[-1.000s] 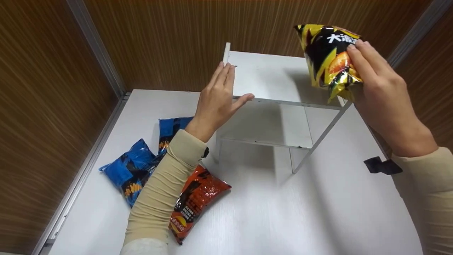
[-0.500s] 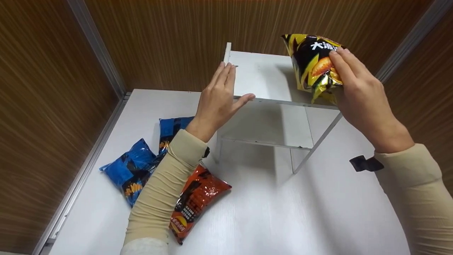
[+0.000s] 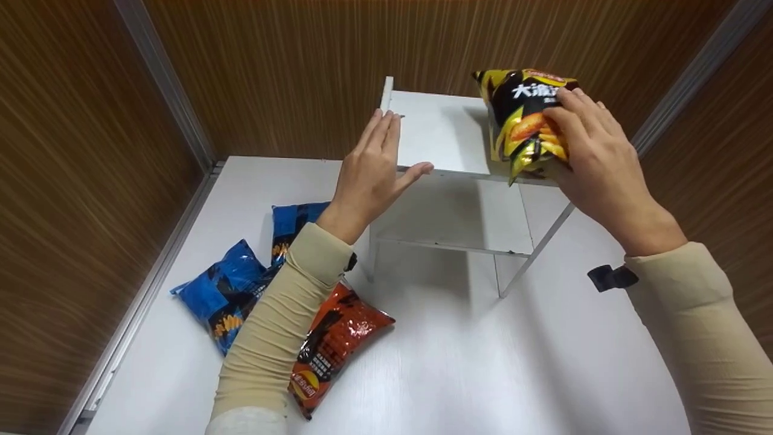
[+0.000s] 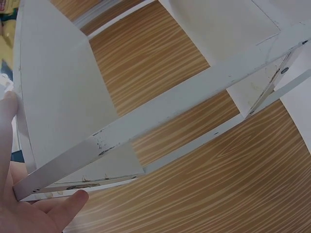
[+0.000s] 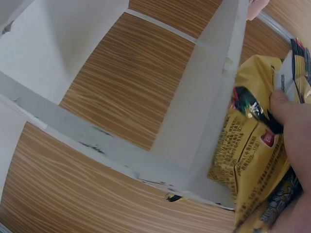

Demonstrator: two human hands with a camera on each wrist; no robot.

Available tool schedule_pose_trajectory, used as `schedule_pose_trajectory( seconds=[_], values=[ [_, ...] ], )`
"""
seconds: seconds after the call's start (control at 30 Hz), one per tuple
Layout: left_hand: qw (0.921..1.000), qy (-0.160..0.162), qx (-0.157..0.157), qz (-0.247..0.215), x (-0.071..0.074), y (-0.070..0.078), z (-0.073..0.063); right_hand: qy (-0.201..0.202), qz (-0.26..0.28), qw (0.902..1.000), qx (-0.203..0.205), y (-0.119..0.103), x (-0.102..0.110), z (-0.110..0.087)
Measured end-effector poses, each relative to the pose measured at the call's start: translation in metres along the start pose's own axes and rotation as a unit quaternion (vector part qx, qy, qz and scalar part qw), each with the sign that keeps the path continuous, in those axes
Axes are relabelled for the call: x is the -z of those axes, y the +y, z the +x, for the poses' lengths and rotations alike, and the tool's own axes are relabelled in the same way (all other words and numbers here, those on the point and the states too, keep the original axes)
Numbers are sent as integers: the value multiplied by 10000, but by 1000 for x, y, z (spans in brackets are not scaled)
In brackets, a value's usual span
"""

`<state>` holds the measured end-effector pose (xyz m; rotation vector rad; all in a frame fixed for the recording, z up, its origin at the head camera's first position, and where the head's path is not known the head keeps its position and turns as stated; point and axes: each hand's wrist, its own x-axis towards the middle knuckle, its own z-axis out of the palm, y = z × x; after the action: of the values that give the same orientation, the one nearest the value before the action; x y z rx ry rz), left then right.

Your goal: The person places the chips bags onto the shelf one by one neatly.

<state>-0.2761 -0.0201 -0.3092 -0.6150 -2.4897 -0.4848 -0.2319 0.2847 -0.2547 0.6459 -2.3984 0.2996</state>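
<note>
My right hand (image 3: 604,163) grips a black and yellow chip bag (image 3: 501,130) over the right end of the white shelf unit's top (image 3: 435,133). In the right wrist view the bag's yellow back (image 5: 252,141) shows beside the shelf edge, with the thumb pressed on it. Whether the bag's base touches the shelf top I cannot tell. My left hand (image 3: 368,169) rests at the unit's left upper corner, its fingers straight and the thumb spread out along the front edge. The left wrist view has this hand (image 4: 34,213) against the shelf's corner.
Blue chip bags (image 3: 220,287) and a red chip bag (image 3: 344,338) lie on the white table (image 3: 483,374) at the left, partly behind my left sleeve. A lower shelf board (image 3: 447,223) spans the unit. Wood-patterned walls (image 3: 290,66) stand behind and at both sides.
My right hand has carried the black and yellow chip bag leftward and lower over the shelf top. My left hand has stayed where it was.
</note>
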Motion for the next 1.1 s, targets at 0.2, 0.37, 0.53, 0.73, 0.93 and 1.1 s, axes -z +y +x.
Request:
schedule_pose_trajectory(
  seconds=[0.2, 0.37, 0.53, 0.73, 0.93, 1.1],
  values=[
    [10000, 32, -28, 8, 1, 0, 1, 211, 86, 9997, -83, 7, -7, -5],
    [10000, -12, -25, 39, 3, 0, 1, 137, 77, 9994, -304, 8, -12, -7],
    [10000, -32, -11, 47, 3, -1, 1, 44, -17, 9998, -190, 7, -16, -6],
    [10000, -9, 4, -4, 3, -2, 2, 101, 102, 9998, -103, 11, -22, -11],
    [10000, -31, 35, 12, 2, -2, 2, 339, 451, 9984, -107, 17, -26, -21],
    [10000, -11, 18, 2, 1, -2, 3, 604, 587, 9960, -310, 17, -30, -29]
  ],
)
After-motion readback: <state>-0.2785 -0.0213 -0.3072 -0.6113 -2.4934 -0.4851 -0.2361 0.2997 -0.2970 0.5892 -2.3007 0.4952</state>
